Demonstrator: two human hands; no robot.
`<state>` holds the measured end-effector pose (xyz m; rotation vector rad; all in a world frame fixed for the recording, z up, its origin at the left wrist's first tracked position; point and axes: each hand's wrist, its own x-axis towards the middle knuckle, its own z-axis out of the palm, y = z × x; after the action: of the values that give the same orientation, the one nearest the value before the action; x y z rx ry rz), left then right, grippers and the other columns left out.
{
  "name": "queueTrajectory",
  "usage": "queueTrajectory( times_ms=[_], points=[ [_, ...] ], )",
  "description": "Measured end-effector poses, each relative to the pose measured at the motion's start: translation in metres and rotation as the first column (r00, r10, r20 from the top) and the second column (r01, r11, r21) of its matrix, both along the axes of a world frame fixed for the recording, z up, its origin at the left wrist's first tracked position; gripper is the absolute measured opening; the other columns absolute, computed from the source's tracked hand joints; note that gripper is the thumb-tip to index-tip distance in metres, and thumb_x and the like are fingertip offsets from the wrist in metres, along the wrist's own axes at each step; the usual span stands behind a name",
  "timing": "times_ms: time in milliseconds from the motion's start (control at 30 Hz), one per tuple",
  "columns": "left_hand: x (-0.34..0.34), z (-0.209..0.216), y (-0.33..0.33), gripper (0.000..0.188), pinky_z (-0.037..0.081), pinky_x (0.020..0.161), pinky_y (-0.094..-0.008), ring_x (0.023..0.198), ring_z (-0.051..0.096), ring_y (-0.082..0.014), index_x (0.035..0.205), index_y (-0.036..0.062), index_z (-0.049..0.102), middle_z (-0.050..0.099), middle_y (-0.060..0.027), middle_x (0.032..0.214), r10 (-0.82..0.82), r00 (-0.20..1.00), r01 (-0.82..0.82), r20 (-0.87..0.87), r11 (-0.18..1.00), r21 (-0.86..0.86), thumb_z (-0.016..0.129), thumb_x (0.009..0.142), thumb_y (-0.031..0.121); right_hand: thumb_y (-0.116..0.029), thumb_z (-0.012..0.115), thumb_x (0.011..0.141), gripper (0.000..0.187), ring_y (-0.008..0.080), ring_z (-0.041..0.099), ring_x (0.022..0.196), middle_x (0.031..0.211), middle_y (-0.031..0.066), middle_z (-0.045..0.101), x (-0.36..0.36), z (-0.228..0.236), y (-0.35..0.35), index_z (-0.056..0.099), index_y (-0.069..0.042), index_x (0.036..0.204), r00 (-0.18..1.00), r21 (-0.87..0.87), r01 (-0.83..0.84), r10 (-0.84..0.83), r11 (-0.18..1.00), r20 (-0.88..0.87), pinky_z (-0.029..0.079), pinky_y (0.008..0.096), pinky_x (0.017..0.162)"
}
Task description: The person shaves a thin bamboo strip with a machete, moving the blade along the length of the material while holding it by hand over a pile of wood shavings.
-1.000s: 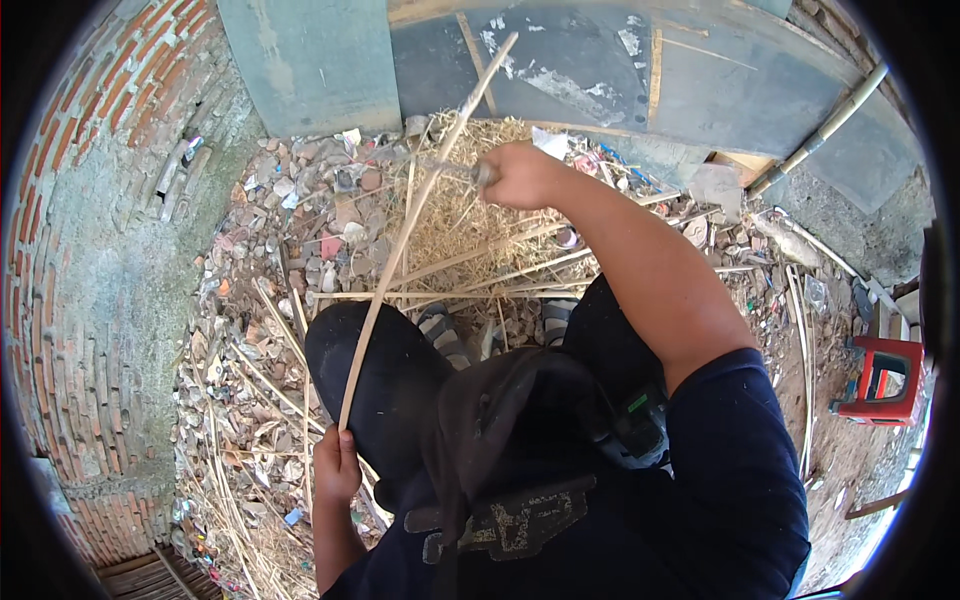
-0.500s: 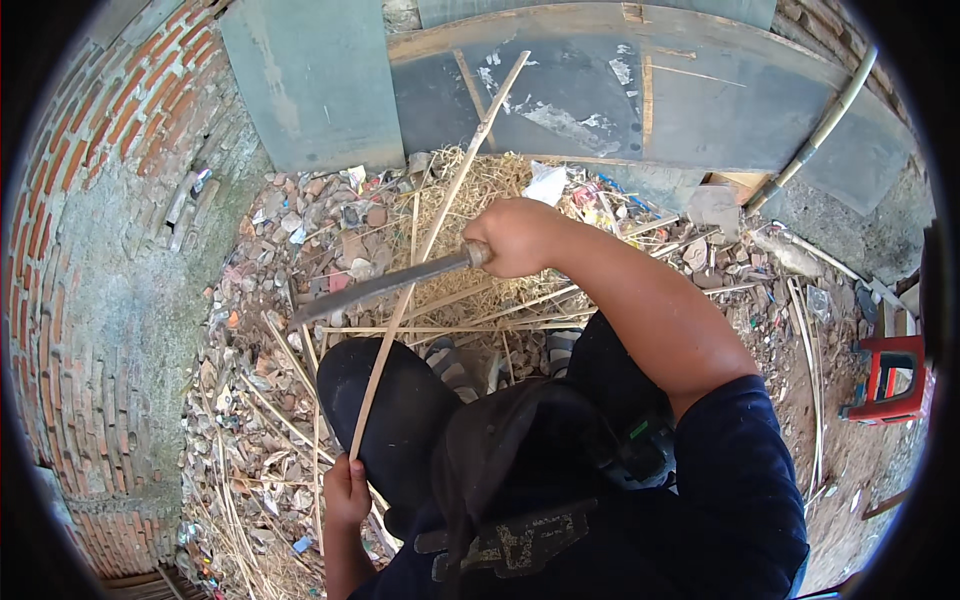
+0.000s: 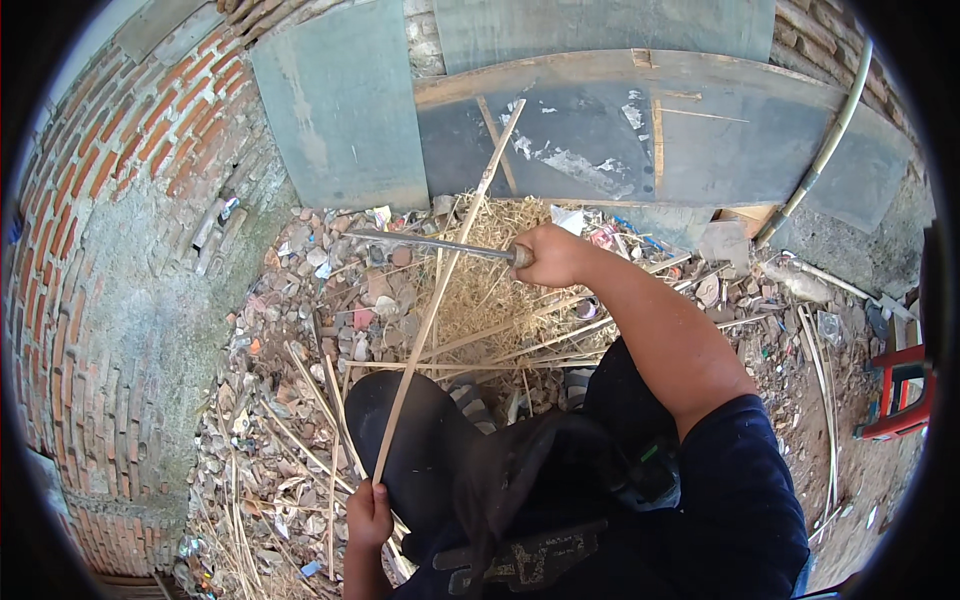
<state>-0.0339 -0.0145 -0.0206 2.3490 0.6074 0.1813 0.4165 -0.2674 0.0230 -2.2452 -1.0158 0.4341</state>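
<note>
My left hand [image 3: 369,516] is closed round the near end of a long, pale bamboo strip [image 3: 443,283]. The strip slants away over my left knee, its far end raised toward the dark panels. My right hand [image 3: 549,256] grips the handle of a machete [image 3: 440,243], whose blade points left and crosses the strip in its far half. Whether the edge bites into the strip or only lies against it, I cannot tell. Beyond my feet lies a heap of curly, straw-coloured shavings [image 3: 490,285], with several more strips lying across its near side.
Rubble and litter [image 3: 290,400] cover the ground on the left, with loose strips among them. A brick wall [image 3: 110,330] stands at the left, and grey panels [image 3: 340,110] close off the far side. At the right are a red plastic stool [image 3: 895,395] and a leaning pole [image 3: 825,140].
The machete blade has swung away from me, from slanting low over my knee to lying nearly level farther along the strip. My view has shifted slightly, so the surroundings sit lower.
</note>
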Motion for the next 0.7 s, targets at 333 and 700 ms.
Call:
queueTrajectory(
  times_ms=[333,700],
  points=[
    [-0.0022,-0.0026,-0.0008,0.044,0.039,0.051,-0.0438,0.053,0.056,-0.038,0.075,0.0013,0.05,0.051,-0.0188,0.056,-0.011,1.0,0.009,0.029,0.998,0.069,0.049,0.103,0.035,-0.033,0.073,0.08,0.031,0.0367,0.067,0.089,0.09,0.0189,0.069,0.0009,-0.0027,-0.0001,0.067,-0.005,0.093,0.998,-0.073,-0.013,0.017,0.997,0.063,0.052,0.0456,0.079],
    [-0.0022,-0.0045,0.003,0.043,0.041,0.054,-0.0395,0.059,0.059,-0.0243,0.085,-0.0019,0.057,0.056,-0.0154,0.062,-0.019,0.999,0.021,-0.033,0.998,0.054,0.044,0.104,0.034,-0.03,0.074,0.079,0.028,0.0354,0.068,0.088,0.089,0.0167,0.07,0.0011,-0.0026,-0.0027,0.069,-0.006,0.093,1.0,-0.017,-0.012,0.013,1.0,0.022,0.053,0.045,0.078]
  ],
)
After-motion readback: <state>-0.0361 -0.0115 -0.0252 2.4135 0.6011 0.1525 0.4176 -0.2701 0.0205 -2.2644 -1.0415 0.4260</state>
